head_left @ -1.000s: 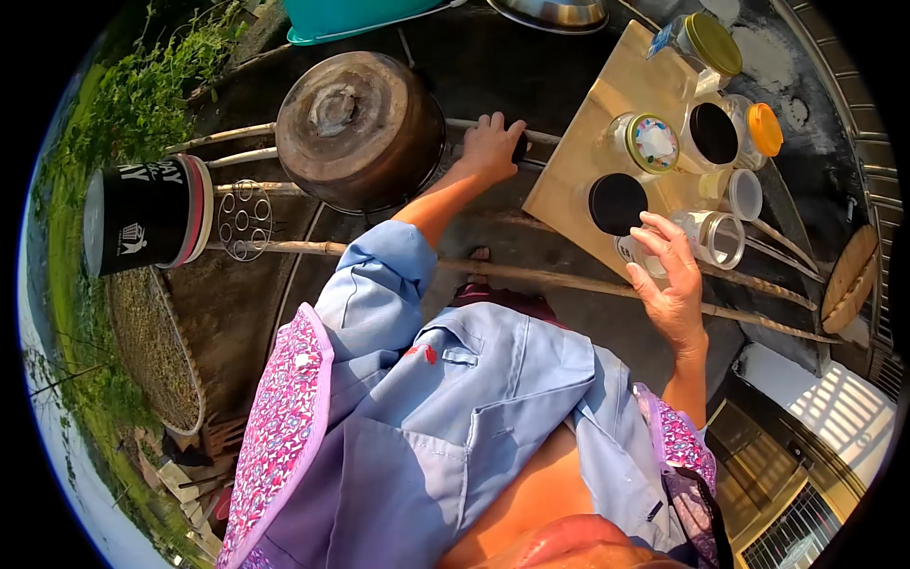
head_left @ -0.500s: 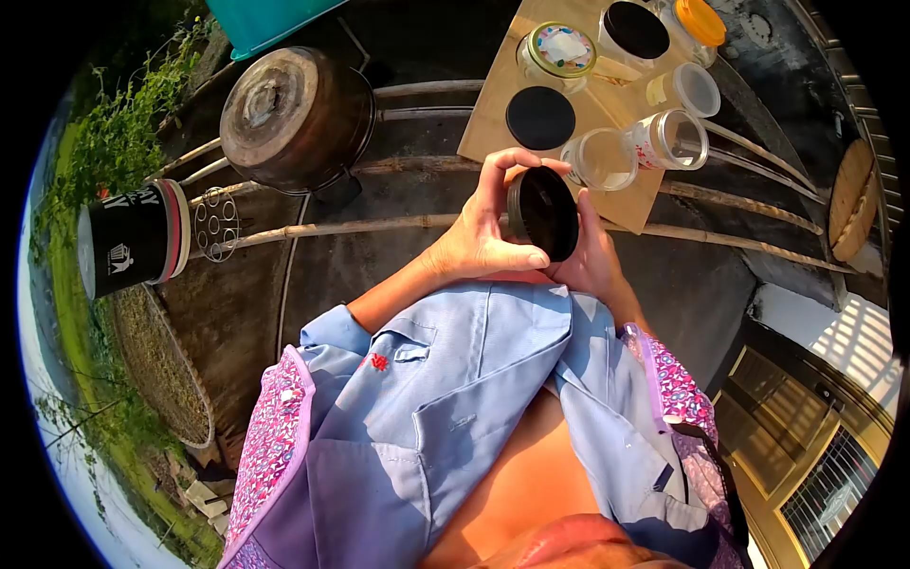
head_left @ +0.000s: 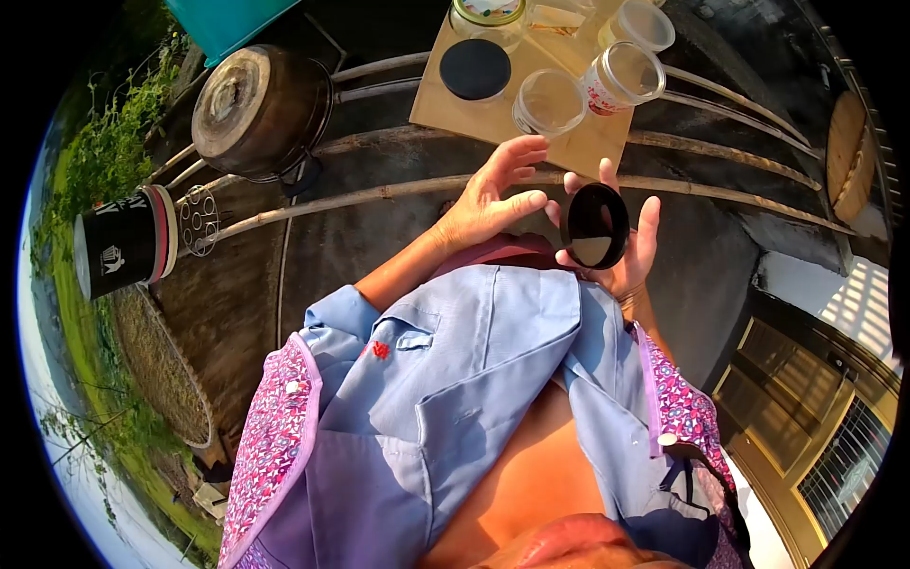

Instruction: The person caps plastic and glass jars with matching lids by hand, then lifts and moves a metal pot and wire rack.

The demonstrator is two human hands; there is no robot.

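My right hand (head_left: pixel 637 258) holds a round black jar lid (head_left: pixel 595 213), its dark hollow inner side turned toward me and fingers showing around its rim. Just left of it, my left hand (head_left: pixel 488 204) is open, fingers apart and holding nothing. Beyond my hands lies a wooden board (head_left: pixel 455 116) with jars on it. Nearest are an open clear jar (head_left: pixel 550 102) and a clear jar with red print (head_left: pixel 607 87). Another black lid (head_left: pixel 475 69) is on the board beside them.
A jar with a patterned lid (head_left: pixel 488 9) and a translucent-lidded container (head_left: pixel 645 26) are farther back. Bamboo poles (head_left: pixel 379 194) run across under the board. To the left are a large lidded pot (head_left: pixel 251 114), a black bucket (head_left: pixel 118 242) and a wire rack (head_left: pixel 199 220).
My left hand has let go of the black lid and moved slightly away leftward. The lid has shifted right and down in my right hand. The board sits higher in view.
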